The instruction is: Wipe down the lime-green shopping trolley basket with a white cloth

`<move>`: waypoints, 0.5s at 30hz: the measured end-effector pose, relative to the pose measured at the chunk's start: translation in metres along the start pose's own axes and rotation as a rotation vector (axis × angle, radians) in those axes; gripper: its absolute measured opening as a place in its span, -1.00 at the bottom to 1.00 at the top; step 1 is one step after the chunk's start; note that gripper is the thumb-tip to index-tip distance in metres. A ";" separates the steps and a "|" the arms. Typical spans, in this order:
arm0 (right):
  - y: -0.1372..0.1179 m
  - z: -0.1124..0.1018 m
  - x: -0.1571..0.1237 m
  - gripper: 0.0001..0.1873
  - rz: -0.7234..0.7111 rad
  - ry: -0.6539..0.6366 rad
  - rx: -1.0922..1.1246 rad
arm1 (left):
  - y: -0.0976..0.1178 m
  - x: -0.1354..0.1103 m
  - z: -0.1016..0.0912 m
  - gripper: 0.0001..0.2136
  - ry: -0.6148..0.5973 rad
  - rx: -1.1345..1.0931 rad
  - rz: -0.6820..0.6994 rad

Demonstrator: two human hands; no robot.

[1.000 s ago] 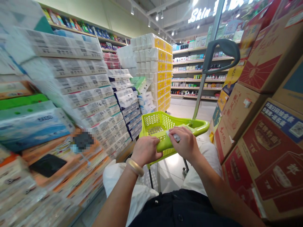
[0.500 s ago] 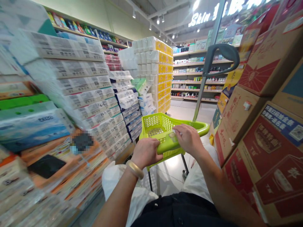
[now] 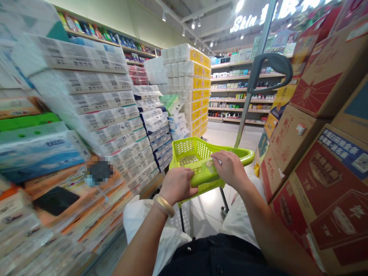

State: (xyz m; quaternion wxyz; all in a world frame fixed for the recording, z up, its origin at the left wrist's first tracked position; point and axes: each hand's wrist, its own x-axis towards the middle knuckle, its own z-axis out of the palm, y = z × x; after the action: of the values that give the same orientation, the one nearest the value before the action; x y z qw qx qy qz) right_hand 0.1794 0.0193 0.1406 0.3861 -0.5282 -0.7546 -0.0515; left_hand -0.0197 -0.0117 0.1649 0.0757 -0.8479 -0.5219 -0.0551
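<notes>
Straight ahead at waist height is a lime-green shopping cart (image 3: 205, 186) with a perforated plastic basket and dark legs on wheels. My left hand (image 3: 178, 184) is closed around the left part of its handle; a gold-coloured bangle (image 3: 163, 206) circles that wrist. Farther right, my right hand (image 3: 230, 167) wraps over the same handle, beside a small label on it. The basket floor shows through its holes. A metal pole with a grey loop handle (image 3: 270, 73) rises behind the cart's right end; its foot is hidden.
Stacked tissue packs (image 3: 115, 111) crowd the left, with a dark phone-like slab (image 3: 56, 201) lying on orange packs. Tall yellow-and-white bundles (image 3: 198, 92) stand ahead. Cardboard cartons (image 3: 310, 153) wall the right side. Stocked shelves (image 3: 230, 89) line the back beyond a pale tiled floor.
Almost nothing differs. The surroundings have shifted very slightly in the view, while both hands keep their places on the cart handle.
</notes>
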 end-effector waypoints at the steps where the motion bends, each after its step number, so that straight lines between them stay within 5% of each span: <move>1: -0.004 0.000 0.000 -0.73 -0.041 -0.022 0.018 | 0.000 0.000 0.000 -0.77 0.000 0.000 -0.002; 5: -0.019 -0.002 0.007 -0.70 -0.108 -0.173 0.059 | -0.001 0.000 0.000 -0.80 -0.005 0.003 -0.001; 11: -0.011 -0.018 0.042 -0.58 0.148 -0.534 -0.208 | 0.000 0.000 -0.001 -0.76 -0.010 -0.003 0.007; 15: -0.030 -0.015 0.054 -0.58 0.059 -0.656 -0.173 | 0.000 0.001 -0.001 -0.78 -0.003 0.000 -0.006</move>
State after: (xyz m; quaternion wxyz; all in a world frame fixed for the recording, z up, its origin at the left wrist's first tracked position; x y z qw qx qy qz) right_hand 0.1542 0.0401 0.1957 0.0778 -0.5689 -0.8159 0.0684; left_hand -0.0192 -0.0115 0.1657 0.0747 -0.8463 -0.5247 -0.0542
